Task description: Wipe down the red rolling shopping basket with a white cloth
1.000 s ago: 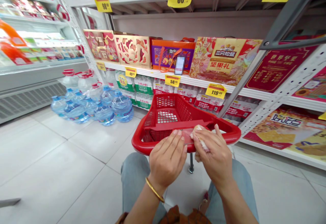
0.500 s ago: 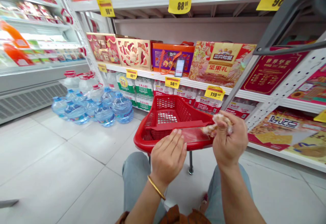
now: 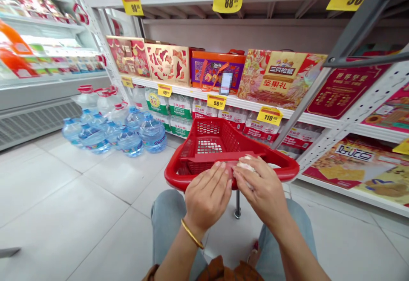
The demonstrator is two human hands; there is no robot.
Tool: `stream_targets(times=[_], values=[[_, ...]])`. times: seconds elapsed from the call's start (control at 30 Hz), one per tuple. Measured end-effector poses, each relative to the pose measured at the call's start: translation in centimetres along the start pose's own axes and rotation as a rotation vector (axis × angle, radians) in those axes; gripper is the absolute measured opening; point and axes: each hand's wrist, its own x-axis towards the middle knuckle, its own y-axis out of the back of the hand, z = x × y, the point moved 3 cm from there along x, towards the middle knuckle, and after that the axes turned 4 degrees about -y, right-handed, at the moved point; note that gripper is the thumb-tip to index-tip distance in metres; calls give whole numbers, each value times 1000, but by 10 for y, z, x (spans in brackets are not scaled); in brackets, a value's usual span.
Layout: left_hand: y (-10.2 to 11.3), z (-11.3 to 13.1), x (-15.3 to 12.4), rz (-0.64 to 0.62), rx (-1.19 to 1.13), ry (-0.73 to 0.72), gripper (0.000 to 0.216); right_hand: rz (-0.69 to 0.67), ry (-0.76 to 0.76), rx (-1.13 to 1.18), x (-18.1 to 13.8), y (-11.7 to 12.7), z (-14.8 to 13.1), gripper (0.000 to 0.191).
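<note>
A red plastic shopping basket [image 3: 174, 178] with pierced walls stands in front of my knees on thin metal legs. My left hand [image 3: 207, 198] lies on its near rim, fingers stretched out and side by side, palm hidden. In my right hand [image 3: 266, 191] is a crumpled whitish cloth [image 3: 246, 166], pressed against the near panel of the basket just right of my left hand. The fingers cover much of the cloth, and the two hands nearly touch.
A metal pole with a dark grey handle [image 3: 354, 29] rises at the right. Behind the basket, shelves carry gift boxes [image 3: 168, 65] over packs of bottled water [image 3: 180, 106]. Large blue water bottles [image 3: 153, 131] stand on the floor at left, near a refrigerated case [image 3: 41, 106].
My right hand has brought the cloth leftward along the near panel, from the basket's right side to beside my left hand. My left hand stays on the rim.
</note>
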Motion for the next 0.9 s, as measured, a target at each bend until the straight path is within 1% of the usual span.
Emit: stream_targets(times=[0.13,0.3,0.6,0.77,0.9], values=[[1,-3,-1,-7,-2,-16,25,60,22,-12,0,0,4,15],[2,-5,0,-2,-3,-10,25,86,34,1,-4,3,11,17],[3,-13,-2,-13,-13,-17,27,117,-35,-57,-20,10,39,20],[8,-19,-2,-2,-28,47,24,132,-49,-64,-22,10,32,22],[15,-14,4,19,28,140,21,124,-51,-86,-19,6,18,24]])
